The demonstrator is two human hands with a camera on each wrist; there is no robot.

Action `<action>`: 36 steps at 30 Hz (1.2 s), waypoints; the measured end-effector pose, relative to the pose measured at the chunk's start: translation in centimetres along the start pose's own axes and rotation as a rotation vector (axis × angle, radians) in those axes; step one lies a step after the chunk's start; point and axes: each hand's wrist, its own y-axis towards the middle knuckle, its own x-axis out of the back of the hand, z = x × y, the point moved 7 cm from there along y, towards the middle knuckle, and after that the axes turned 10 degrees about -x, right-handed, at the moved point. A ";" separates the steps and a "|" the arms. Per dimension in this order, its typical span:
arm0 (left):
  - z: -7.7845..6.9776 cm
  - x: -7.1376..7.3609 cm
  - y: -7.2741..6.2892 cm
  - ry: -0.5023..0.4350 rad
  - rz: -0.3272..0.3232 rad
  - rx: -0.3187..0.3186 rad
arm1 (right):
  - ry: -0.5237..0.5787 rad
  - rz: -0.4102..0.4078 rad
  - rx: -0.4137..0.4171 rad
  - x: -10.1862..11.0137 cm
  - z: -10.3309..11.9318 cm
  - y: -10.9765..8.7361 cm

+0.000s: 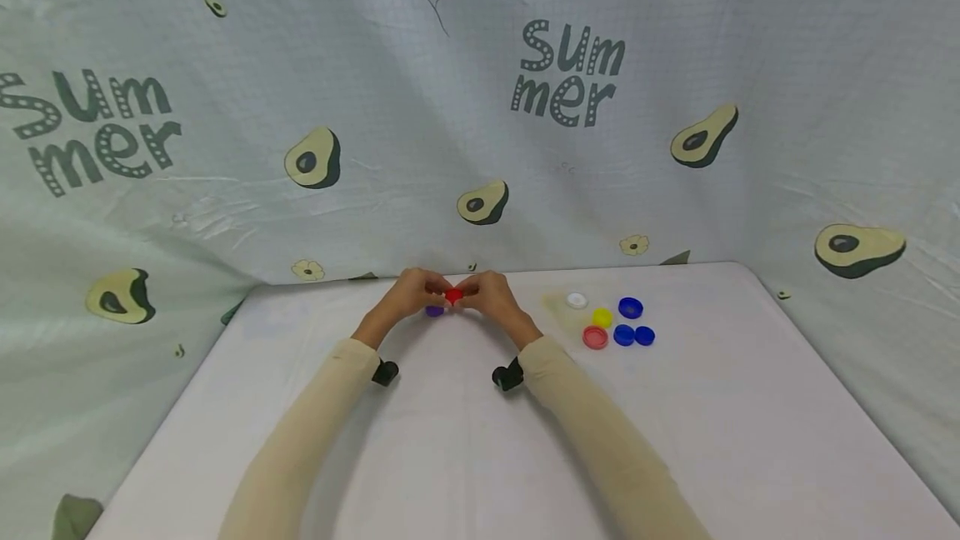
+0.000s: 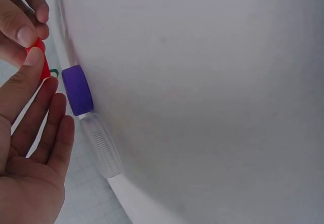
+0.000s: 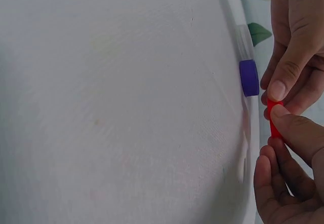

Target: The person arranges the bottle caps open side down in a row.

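The left grip (image 1: pixel 412 290) and the right grip (image 1: pixel 487 294) are both pinching one small red piece (image 1: pixel 453 296) with thumbs and fingertips. They are holding it between them, by the far edge of the counter (image 1: pixel 468 457). It is showing its thin side to the wrist cameras, so I cannot tell its whole shape.

The piece is looking very light, like a bit of plastic. It is seeming stiff, not squashy, as I am seeing no bend where the thumbs are pressing. Its skin is looking smooth, so it could be sliding under a weak pinch. It is not looking easy to break, but a hard twist could be hurting a thin part. Its two ends are making the best spots for holding, with a thumb going on one side and fingers on the other.

A purple cap (image 1: pixel 435 312) is sitting near the left grip, and its ribbed side is giving fingers more to hold. A clear cap (image 2: pixel 103 145) is sitting just beside it. Off to the right, a white cap (image 1: pixel 577 300), a yellow cap (image 1: pixel 602 317), a pink cap (image 1: pixel 595 337) and three blue caps (image 1: pixel 631 307) are lying on the counter.
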 end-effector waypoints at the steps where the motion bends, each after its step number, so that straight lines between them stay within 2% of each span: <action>1: 0.1 0.0 0.0 0.002 0.001 0.000 | -0.002 0.000 -0.001 -0.1 0.0 0.1; 8: 0.8 -0.3 0.1 -0.009 0.004 -0.005 | -0.010 0.015 -0.026 -0.8 -0.1 0.3; 15: 1.5 -1.1 0.2 -0.029 0.061 0.000 | -0.048 0.018 -0.061 -1.2 -0.3 0.3; 21: 1.7 -0.9 0.3 0.001 0.052 0.049 | -0.035 0.041 -0.046 -1.1 0.1 0.2; 27: 1.5 -0.9 0.5 -0.009 0.052 0.080 | -0.026 0.032 -0.034 -0.4 -0.1 0.1; 36: 1.0 -1.0 0.4 0.012 0.093 0.046 | -0.049 0.065 -0.025 -0.9 -0.2 0.3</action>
